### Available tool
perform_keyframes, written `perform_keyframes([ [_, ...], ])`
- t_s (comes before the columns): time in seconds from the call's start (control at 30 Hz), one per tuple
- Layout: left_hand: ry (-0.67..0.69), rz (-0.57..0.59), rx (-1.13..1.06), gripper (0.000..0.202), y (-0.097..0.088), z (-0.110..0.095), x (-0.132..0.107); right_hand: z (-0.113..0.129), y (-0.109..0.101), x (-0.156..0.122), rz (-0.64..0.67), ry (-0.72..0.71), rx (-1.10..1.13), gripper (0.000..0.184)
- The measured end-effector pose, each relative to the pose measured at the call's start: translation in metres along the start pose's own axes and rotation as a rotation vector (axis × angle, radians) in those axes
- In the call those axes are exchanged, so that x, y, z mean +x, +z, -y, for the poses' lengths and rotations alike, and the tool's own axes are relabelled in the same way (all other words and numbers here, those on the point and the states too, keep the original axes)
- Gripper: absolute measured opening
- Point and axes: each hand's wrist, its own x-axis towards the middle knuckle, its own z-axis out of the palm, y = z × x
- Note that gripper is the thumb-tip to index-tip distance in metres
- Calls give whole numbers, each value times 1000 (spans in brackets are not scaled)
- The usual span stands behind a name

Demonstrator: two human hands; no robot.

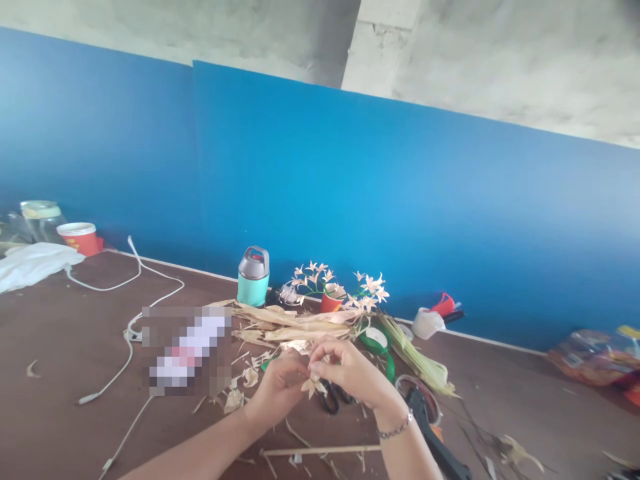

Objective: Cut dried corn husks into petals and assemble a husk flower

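Just below the fingertips of both hands hangs a pale husk flower with pointed petals. My right hand, a bracelet at its wrist, pinches the flower's base between thumb and fingertips. From the other side, my left hand has its fingers curled together against the same flower; its exact grip is partly hidden. Black scissor handles lie behind and beneath the flower. Dried husk strips are spread beyond the hands, and a roll of green tape lies beside them. Husk scraps litter the tabletop near my left forearm.
Finished-looking flowers stand by a red cup near the blue partition, with a turquoise flask to their left. Right of my hands lie a green husk bundle and a black glue gun. A white cable crosses the left side.
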Motion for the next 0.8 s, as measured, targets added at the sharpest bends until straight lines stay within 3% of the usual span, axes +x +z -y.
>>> perform_keyframes([
  [0.2, -75, 95, 10, 11, 1, -5, -1, -2, -4, -1, 123, -33, 24, 12],
  [0.47, -71, 143, 27, 16, 2, -13, 1, -8, -1, 1, 138, -11, 46, 9],
  [0.67, -111, -128, -18, 21, -3, -3, 2, -7, 2, 4, -106, 46, 94, 14],
  [0.8, -96, -233, -10, 25, -7, -4, 5, -10, 1, 3, -67, 113, 113, 22],
])
